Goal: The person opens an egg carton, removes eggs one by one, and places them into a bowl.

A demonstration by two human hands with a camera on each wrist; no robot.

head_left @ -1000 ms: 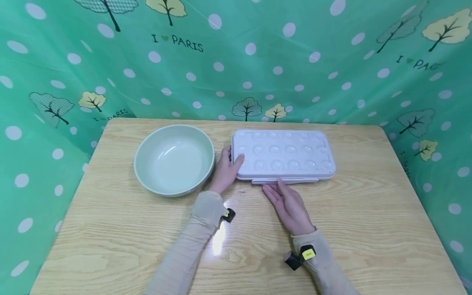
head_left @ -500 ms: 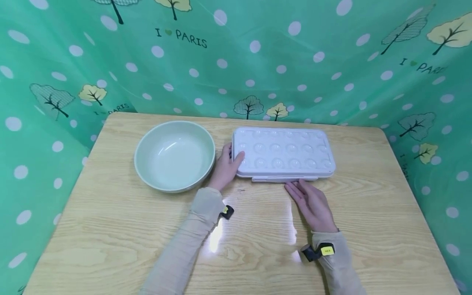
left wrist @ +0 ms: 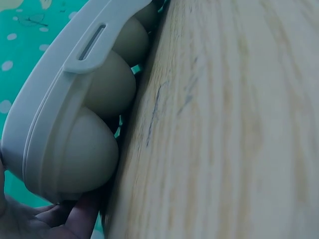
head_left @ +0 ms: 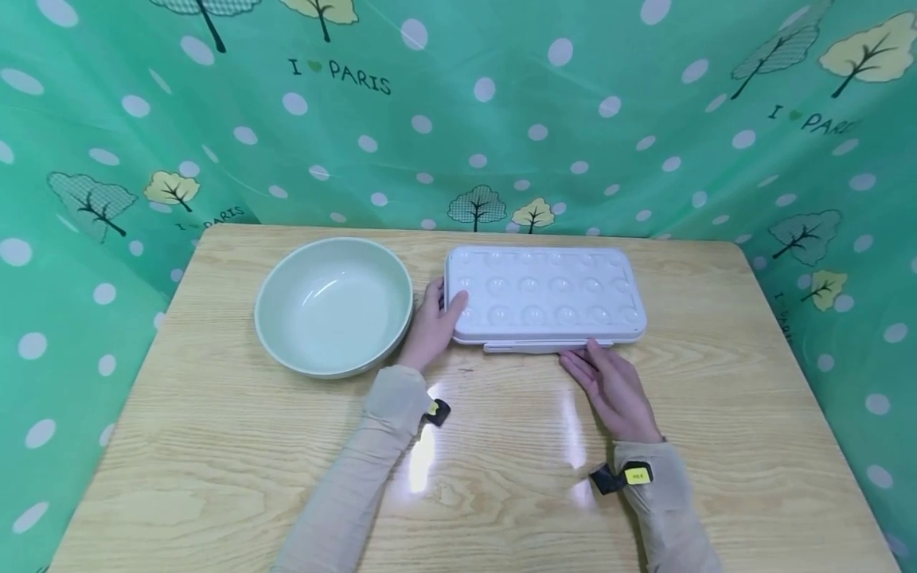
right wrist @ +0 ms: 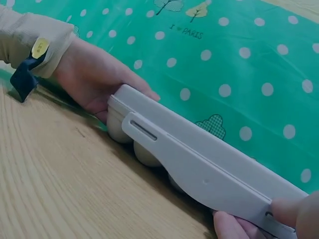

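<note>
A pale egg box (head_left: pixel 550 301) with rounded bumps over its lid lies on the table toward the back. My left hand (head_left: pixel 428 334) grips its left end, thumb on the lid and fingers at the side and beneath. In the left wrist view, rounded egg cups (left wrist: pixel 87 154) show under the rim. Along the front edge runs a long latch (right wrist: pixel 199 172) with a slot near its left end. My right hand (head_left: pixel 618 391) pinches the right part of this latch, thumb above and fingers below, as the right wrist view shows. The box's inside is hidden.
A round pale green bowl (head_left: pixel 333 306) stands just left of the box, close to my left forearm. The wooden table (head_left: pixel 487 493) ends at the back against a green dotted curtain (head_left: pixel 401 127), which also hangs at both sides.
My right hand has slid to the right along the front latch, from near its middle to its right end. My left hand keeps its hold, and the box stays in place.
</note>
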